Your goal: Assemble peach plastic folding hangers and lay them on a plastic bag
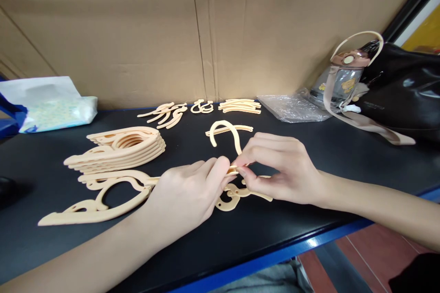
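My left hand [192, 187] is closed over a cream plastic piece [233, 170], whose end shows at the fingertips. My right hand [282, 169] pinches the foot of a cream hanger hook [236, 137], its curve standing up above the fingers. The fingertips of both hands meet where hook and piece come together. Left of my left hand lies a folded cream hanger [85, 217], its right end partly hidden by that hand. Loose curved hanger parts [228, 204] lie beneath my hands, partly covered. A slim cream strip [245, 128] rests just behind the hook.
A stack of folded hangers [137, 158] stands at left. Along the back lie loose arms [168, 112], small hooks [202, 106] and strips [240, 106]. A tissue pack [62, 110] is at far left. Clear plastic bags [292, 106], a strapped bottle [343, 80] and a black bag [402, 91] occupy the right.
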Demonstrator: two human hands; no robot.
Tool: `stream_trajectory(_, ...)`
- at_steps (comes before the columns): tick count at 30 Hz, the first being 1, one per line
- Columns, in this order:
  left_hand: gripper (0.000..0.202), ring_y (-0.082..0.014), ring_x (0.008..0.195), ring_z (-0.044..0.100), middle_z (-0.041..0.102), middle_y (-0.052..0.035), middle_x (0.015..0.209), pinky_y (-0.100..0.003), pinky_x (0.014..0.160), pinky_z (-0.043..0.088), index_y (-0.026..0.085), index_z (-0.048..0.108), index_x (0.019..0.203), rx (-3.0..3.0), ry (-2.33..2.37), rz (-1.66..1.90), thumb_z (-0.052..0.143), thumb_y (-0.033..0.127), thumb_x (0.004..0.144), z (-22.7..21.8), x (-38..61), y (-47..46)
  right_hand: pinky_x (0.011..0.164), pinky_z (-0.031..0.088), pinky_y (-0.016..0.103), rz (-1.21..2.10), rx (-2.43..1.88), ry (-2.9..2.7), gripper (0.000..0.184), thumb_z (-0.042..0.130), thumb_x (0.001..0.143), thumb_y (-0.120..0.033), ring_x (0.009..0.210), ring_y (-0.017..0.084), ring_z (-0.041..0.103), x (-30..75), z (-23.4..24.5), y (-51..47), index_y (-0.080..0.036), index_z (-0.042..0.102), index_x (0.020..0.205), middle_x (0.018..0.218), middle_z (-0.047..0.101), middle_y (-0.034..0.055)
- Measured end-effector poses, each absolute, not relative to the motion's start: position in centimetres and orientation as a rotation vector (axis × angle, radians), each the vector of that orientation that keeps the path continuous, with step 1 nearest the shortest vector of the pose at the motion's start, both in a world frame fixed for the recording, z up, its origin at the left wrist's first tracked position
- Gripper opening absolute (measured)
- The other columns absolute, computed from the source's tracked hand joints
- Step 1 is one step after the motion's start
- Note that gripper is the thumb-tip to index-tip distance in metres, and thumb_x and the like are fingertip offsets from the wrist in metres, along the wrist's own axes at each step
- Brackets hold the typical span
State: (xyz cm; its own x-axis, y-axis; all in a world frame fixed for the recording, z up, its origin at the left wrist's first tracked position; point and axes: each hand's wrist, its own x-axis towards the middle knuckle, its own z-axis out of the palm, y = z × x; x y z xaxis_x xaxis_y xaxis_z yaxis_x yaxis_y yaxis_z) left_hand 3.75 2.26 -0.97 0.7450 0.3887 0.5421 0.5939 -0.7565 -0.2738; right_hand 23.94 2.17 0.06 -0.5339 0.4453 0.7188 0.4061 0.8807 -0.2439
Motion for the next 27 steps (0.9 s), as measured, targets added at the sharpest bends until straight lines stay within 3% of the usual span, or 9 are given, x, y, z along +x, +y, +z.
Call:
stream_trajectory(7, 0.018, -0.0076, 0.042, 0.037, 0.037, 0.0089, 0.058, -0.021, 0.043, 0.026, 0.022, 0.031, 0.079, -3.019, -0.739, -0.880, 0.035, 0.017, 0.096, -0.4, 3.2, 2.1, 0.061, 0.046, 0.026, 0.235, -0.560, -2.151, 0.010, 0.058, 0.086, -0.011, 0.064, 0.011, 0.056, 23.9, 0.4, 2.3, -0.009, 0.068, 0.086, 0.069, 0.065, 0.0052)
stream_trajectory(18, 0.016, -0.0069, 0.045, 0.028, 0.028, 0.0084, 0.059, -0.023, 0.043, 0.023, 0.021, 0.035, 0.078, -3.147, -0.682, -1.073, 0.038, 0.015, 0.093, -0.3, 2.6, 2.4, 0.063, 0.045, 0.027, 0.181, -0.555, -2.201, 0.012, 0.056, 0.087, -0.012, 0.064, 0.011, 0.055, 23.8, 0.4, 2.3, -0.009, 0.068, 0.087, 0.070, 0.065, 0.0056)
stream_trajectory(22, 0.022, -0.0073, 0.046, 0.028, 0.029, 0.0067, 0.060, -0.024, 0.042, 0.022, 0.021, 0.035, 0.073, -3.255, -0.761, -1.375, 0.036, 0.016, 0.094, 0.0, 2.5, 2.1, 0.063, 0.045, 0.028, 0.177, -0.554, -2.199, 0.012, 0.055, 0.087, -0.011, 0.064, 0.012, 0.056, 23.8, 0.5, 2.3, -0.011, 0.067, 0.089, 0.071, 0.065, 0.0050)
stream_trajectory(27, 0.036, -0.0093, 0.044, 0.027, 0.028, 0.0048, 0.053, -0.025, 0.040, 0.022, 0.020, 0.032, 0.060, -3.468, -1.178, -1.784, 0.032, 0.026, 0.095, 1.8, 2.7, 1.9, 0.064, 0.046, 0.027, 0.177, -0.555, -2.204, 0.012, 0.055, 0.088, -0.011, 0.066, 0.012, 0.057, 23.8, 0.6, 2.2, -0.010, 0.067, 0.090, 0.071, 0.065, 0.0051)
